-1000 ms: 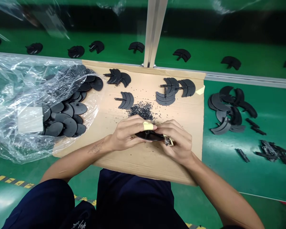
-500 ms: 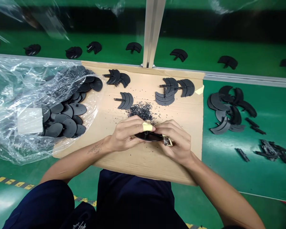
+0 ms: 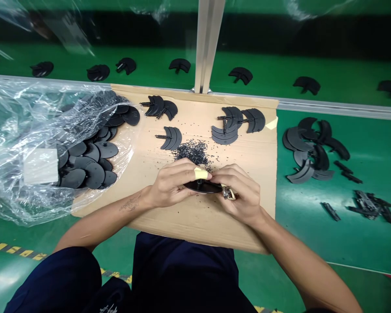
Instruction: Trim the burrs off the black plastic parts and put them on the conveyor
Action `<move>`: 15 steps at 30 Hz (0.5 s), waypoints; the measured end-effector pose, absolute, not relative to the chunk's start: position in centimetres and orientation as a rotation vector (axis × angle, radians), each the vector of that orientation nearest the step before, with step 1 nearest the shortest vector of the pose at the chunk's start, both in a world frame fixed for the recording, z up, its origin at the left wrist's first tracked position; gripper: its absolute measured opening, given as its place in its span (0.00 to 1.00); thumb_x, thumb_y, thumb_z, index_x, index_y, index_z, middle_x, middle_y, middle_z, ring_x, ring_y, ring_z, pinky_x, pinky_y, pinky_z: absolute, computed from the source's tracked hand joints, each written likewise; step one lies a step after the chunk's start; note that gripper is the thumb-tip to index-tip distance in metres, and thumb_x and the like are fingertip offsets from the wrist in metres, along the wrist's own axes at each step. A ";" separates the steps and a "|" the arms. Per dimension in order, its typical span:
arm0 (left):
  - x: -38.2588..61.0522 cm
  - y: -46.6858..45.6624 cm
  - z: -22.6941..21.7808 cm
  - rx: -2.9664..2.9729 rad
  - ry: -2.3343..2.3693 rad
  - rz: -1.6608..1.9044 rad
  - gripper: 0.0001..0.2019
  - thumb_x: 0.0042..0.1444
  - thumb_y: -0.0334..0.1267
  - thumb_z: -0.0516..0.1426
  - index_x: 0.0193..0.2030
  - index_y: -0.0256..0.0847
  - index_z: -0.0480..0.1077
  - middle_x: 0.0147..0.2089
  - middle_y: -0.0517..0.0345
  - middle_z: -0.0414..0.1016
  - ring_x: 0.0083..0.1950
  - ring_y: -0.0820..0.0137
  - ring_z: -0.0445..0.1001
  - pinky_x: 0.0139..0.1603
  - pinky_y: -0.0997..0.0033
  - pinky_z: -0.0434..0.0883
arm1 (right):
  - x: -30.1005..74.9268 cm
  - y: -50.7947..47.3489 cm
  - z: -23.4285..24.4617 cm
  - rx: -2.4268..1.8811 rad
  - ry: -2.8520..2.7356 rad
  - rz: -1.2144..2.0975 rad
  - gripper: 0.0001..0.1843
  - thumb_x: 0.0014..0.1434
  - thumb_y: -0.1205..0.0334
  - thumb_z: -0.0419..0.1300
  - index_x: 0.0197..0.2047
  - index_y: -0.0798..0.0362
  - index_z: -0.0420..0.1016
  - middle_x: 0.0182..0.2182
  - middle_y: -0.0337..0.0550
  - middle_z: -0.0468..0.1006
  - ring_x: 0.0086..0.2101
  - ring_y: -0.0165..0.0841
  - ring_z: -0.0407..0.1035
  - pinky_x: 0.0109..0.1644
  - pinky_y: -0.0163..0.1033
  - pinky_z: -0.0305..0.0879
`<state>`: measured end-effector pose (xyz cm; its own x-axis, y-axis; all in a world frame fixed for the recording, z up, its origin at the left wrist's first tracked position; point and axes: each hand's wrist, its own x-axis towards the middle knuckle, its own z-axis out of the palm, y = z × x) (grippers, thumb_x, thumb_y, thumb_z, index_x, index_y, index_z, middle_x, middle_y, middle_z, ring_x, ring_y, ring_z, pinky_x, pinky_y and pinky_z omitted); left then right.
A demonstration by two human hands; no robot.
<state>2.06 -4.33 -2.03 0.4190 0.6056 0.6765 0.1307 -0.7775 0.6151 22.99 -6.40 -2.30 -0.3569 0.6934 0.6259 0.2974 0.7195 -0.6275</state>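
Observation:
My left hand and my right hand meet over the cardboard, both closed on one black disc held nearly edge-on. Yellow tape wraps my left thumb or forefinger, pressed at the disc's upper side. Tucked in my right hand is a small object with shiny and pale parts, too covered to name. My fingers hide most of the disc's upper face. Just beyond the hands lies a heap of small black bits. Several fan-shaped black parts with stems rest behind it.
Clear plastic bag at left, with many black discs and a white block. Cardboard sheet under the work. Curved black pieces and narrow black parts at right. A metal post rises at the back.
Both hands keep the same hold on the disc, with no clear movement. The row of black parts beyond the metal rail has shifted slightly left.

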 end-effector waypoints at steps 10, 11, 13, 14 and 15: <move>2.2 -4.3 -2.1 2.200 0.609 1.354 0.11 0.65 0.35 0.62 0.54 0.38 0.75 0.38 0.53 0.82 0.39 0.70 0.79 0.40 0.68 0.76 | 23.0 -6.5 -2.3 -0.771 -1.947 0.524 0.14 0.61 0.73 0.61 0.48 0.50 0.74 0.40 0.46 0.83 0.39 0.37 0.78 0.41 0.46 0.76; 2.2 -4.3 -2.1 2.198 0.614 1.350 0.11 0.66 0.35 0.61 0.54 0.38 0.75 0.38 0.53 0.82 0.39 0.70 0.79 0.41 0.68 0.75 | 23.0 -6.5 -2.2 -0.772 -1.950 0.520 0.14 0.61 0.73 0.61 0.48 0.50 0.74 0.40 0.46 0.83 0.39 0.37 0.78 0.41 0.46 0.76; 2.2 -4.3 -2.1 2.199 0.626 1.344 0.12 0.67 0.36 0.60 0.55 0.38 0.75 0.39 0.53 0.82 0.40 0.70 0.79 0.41 0.68 0.75 | 23.0 -6.5 -2.2 -0.774 -1.956 0.512 0.13 0.61 0.73 0.61 0.48 0.50 0.74 0.40 0.46 0.82 0.39 0.37 0.78 0.41 0.46 0.76; 2.2 -4.4 -2.0 2.202 0.628 1.343 0.12 0.68 0.37 0.59 0.55 0.38 0.75 0.39 0.53 0.82 0.40 0.70 0.78 0.41 0.67 0.75 | 23.0 -6.5 -2.2 -0.774 -1.958 0.510 0.13 0.62 0.73 0.61 0.48 0.50 0.74 0.40 0.46 0.82 0.39 0.37 0.78 0.41 0.46 0.76; 2.2 -4.4 -2.0 2.207 0.627 1.343 0.12 0.68 0.37 0.59 0.56 0.38 0.74 0.39 0.52 0.82 0.40 0.70 0.78 0.41 0.67 0.75 | 23.0 -6.5 -2.1 -0.774 -1.960 0.510 0.13 0.62 0.73 0.61 0.48 0.50 0.74 0.40 0.46 0.82 0.39 0.37 0.78 0.41 0.46 0.76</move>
<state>2.20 -4.35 -2.02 0.4138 0.6038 0.6813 0.1348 -0.7808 0.6101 23.05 -6.51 -2.14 -0.3632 0.6986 0.6165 0.3097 0.7146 -0.6273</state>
